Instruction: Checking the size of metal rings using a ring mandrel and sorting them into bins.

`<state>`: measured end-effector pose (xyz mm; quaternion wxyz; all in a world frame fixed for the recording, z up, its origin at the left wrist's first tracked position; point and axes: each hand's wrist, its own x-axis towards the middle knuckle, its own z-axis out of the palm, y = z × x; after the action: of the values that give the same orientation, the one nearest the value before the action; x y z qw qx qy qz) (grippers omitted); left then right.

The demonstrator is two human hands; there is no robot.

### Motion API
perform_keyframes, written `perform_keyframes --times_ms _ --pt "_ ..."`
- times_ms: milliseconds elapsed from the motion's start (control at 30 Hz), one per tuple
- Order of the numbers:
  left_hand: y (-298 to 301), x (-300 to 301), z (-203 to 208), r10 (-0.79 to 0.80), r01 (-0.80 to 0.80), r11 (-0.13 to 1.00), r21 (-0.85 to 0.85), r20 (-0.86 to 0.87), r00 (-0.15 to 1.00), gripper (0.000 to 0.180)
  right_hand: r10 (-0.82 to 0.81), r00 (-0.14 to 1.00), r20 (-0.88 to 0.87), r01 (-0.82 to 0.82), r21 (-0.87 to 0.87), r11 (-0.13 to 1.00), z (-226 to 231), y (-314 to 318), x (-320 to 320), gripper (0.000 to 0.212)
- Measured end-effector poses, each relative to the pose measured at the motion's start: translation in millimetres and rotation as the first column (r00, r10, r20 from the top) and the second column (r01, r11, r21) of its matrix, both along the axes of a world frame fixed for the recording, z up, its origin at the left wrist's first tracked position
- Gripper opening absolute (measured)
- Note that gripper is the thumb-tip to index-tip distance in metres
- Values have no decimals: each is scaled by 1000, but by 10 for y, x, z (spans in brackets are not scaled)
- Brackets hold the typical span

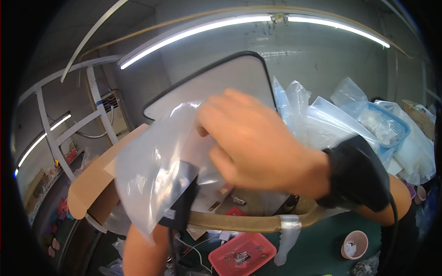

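My right hand (251, 142), slightly blurred, is raised in the middle of the view. Its fingers are curled closed at the upper edge of a clear plastic bag (142, 161). The bag hangs down to the left, glossy and creased. My left hand is hidden behind the bag; only its forearm (145, 253) and black wrist band (184, 202) show, so its fingers cannot be read. Another black band (357, 175) with a cable wraps my right wrist. Behind my right hand stands a pale panel (230, 83) with rounded corners and a black rim.
A brown curved shelf edge (244, 224) crosses below my hands, with clear plastic (290, 230) hanging from it. Below are a red tray (241, 255) with small parts and a pink cup (354, 244). An open cardboard box (96, 179) stands left; a blue basket (391, 122) and plastic bags lie right.
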<state>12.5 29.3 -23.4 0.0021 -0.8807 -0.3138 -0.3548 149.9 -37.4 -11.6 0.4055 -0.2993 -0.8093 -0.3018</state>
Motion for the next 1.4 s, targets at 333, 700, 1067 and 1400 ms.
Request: perform_keyframes --times_ms 333,700,1067,1400 --pt "-234 163 -33 7 -1 990 138 -44 999 21 147 877 458 103 -478 872 238 -310 -467 53" --pt "-599 -53 -26 -167 203 968 147 -230 959 21 -146 931 335 234 -238 943 322 -405 345 15" --pt "-1239 -665 -129 -255 260 938 -231 52 966 33 -443 687 576 726 -578 373 35 -528 72 38" --pt "-1068 -1172 -802 35 785 25 -619 785 618 46 -474 769 428 612 -707 354 -133 -484 -116 40"
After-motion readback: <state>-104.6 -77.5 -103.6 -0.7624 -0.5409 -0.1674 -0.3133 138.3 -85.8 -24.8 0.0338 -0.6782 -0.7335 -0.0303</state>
